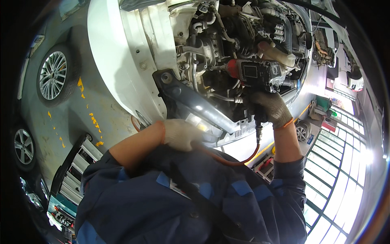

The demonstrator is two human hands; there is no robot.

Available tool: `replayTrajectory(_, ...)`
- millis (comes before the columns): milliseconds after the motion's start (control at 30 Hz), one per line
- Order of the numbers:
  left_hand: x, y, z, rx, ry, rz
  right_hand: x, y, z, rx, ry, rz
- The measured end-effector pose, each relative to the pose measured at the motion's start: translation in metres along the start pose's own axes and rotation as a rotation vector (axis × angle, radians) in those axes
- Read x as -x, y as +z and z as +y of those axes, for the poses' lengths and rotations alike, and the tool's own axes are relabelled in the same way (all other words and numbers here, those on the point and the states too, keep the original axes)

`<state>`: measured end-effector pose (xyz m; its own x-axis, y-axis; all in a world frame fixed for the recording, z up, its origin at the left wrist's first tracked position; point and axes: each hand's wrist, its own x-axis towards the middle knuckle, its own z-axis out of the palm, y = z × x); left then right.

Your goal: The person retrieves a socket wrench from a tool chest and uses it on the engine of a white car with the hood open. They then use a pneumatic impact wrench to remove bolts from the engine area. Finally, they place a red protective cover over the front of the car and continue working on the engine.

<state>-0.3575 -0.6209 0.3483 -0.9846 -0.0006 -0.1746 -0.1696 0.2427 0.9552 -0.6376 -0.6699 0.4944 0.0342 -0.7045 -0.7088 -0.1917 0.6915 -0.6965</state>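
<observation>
In my gloved right hand [274, 107] is a red and black air impact wrench [252, 72], its nose pointing left into the engine bay [209, 51]. My fingers wrap its handle, and a metal coupling [259, 132] hangs below. From that coupling an orange air hose [229, 162] curves down and left to my left hand [183, 135]. That hand, gloved and slightly blurred, closes around the hose in front of the car's front edge. Just beyond it lies a dark bracket-like panel [197, 103], slanting across the front corner. The wrench's tip is among metal pipes; what it touches is unclear.
A white fender [109, 53] borders the engine bay on the left. Loose wheels [55, 75] stand on the grey floor with worn yellow markings. A dark rack-like frame [75, 171] is at lower left. Large windows [333, 179] and a red box [329, 125] are at right.
</observation>
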Motion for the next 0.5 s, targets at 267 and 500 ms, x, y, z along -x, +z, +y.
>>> replayTrajectory(267,-0.077,-0.092,0.039,0.117,0.564,1.599,-0.012,-0.040,-0.001,0.830,-0.111,-0.082)
replayTrajectory(500,-0.126,-0.140,0.060,-0.089,0.365,1.620,-0.023,-0.066,0.020,0.896,-0.091,-0.131)
